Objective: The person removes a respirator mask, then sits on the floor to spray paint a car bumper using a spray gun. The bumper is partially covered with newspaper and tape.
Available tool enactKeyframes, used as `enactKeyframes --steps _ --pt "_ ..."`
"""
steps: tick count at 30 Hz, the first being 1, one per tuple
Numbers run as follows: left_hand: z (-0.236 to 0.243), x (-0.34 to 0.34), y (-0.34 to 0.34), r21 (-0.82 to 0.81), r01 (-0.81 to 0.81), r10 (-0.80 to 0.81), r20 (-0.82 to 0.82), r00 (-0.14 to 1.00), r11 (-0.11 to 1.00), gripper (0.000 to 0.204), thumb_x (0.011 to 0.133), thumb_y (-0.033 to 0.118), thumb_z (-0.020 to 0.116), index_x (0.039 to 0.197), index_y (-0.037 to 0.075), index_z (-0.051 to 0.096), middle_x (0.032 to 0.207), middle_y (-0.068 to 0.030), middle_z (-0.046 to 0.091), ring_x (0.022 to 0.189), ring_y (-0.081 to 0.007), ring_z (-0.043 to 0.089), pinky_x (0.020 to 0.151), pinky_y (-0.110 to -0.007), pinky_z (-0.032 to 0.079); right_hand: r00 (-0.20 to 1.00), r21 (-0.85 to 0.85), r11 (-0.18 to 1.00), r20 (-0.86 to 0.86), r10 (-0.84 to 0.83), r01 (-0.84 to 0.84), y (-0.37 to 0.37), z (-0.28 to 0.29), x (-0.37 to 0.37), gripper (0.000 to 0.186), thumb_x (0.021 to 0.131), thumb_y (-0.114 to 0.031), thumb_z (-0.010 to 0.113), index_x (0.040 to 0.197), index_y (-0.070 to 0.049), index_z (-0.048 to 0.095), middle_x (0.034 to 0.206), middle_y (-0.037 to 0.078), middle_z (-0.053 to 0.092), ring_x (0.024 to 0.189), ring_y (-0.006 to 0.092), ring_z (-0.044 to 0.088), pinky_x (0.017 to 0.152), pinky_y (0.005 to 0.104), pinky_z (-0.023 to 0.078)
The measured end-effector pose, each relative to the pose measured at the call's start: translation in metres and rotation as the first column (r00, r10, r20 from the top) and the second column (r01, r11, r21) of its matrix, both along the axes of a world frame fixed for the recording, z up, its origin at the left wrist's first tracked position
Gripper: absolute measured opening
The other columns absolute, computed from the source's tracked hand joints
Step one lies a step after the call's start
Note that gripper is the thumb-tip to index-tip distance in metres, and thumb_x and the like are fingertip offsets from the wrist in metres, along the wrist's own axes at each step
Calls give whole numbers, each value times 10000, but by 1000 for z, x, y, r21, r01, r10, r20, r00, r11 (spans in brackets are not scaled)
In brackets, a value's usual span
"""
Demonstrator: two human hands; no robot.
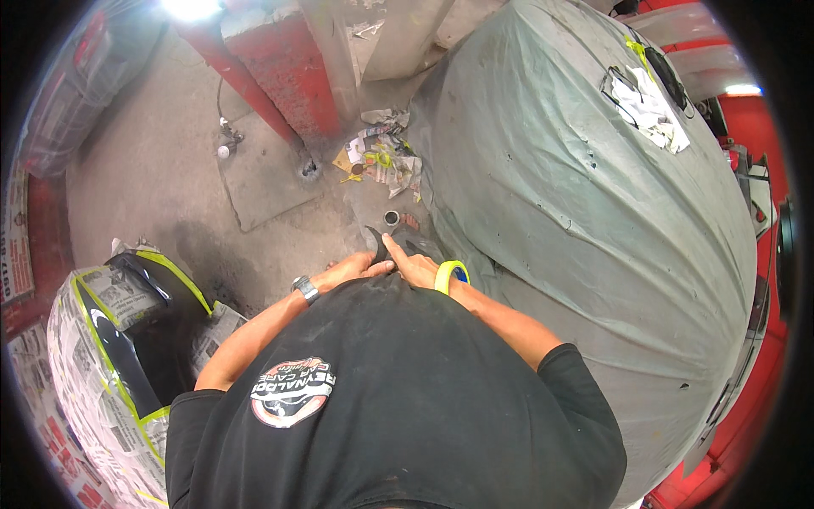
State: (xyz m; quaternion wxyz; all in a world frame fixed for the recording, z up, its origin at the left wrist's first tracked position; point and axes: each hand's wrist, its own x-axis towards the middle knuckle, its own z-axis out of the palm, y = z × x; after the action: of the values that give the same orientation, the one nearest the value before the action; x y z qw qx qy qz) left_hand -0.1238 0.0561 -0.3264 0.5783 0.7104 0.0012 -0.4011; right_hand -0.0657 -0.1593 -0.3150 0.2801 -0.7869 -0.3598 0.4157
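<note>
Just in front of my belly, my two hands meet around a thin, dark grey curved piece (379,244); its kind is too small to make out. My left hand (352,270) grips its lower end, thumb pointing right. On the other side my right hand (413,266) presses against it, index finger stretched along its edge and the other fingers mostly hidden. A roll of yellow tape (444,277) hangs round my right wrist like a bracelet. The left wrist wears a watch (306,289). Beyond the hands, a small cup with dark contents (391,218) stands on the floor by my foot (410,221).
A large car-shaped bulk under a grey cover (543,187) fills the right side, with white cloths (649,110) on top. At left stands a black panel (170,348) masked with newspaper and yellow tape. Crumpled paper (394,165) lies by a red pillar (284,76).
</note>
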Motion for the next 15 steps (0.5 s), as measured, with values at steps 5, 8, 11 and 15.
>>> enactKeyframes --steps 5,8,11,15 --pt "-8 7 1 106 108 -119 99 988 988 641 978 568 549 1003 -65 644 778 -107 660 709 -159 582 631 -376 466 999 -28 999 32 35 -34 6 -21 2 864 893 -14 483 1577 -106 -37 1003 328 674 890 491 664 768 525 514" --pt "-6 8 0 65 93 -99 95 991 994 646 975 562 557 1087 -69 641 911 -149 705 824 -187 639 715 -385 492 999 -49 999 -34 -16 14 10 -9 3 857 923 -92 518 1579 -108 -33 1059 310 673 957 467 666 822 492 527" --pt "15 12 -1 -32 61 -63 -44 997 998 652 975 551 561 1179 -64 621 1051 -182 708 954 -207 654 819 -378 496 923 -242 949 -275 -268 203 20 23 11 878 920 -177 606 1578 -103 29 1152 293 644 1075 434 640 900 453 507" --pt "0 12 -3 -47 147 -149 -51 988 988 673 965 568 570 1236 -47 600 1120 -157 696 1022 -192 629 889 -348 483 957 18 962 -109 -269 272 -1 -30 -8 872 903 -227 694 1554 -68 135 1334 293 537 1132 398 618 999 434 465"
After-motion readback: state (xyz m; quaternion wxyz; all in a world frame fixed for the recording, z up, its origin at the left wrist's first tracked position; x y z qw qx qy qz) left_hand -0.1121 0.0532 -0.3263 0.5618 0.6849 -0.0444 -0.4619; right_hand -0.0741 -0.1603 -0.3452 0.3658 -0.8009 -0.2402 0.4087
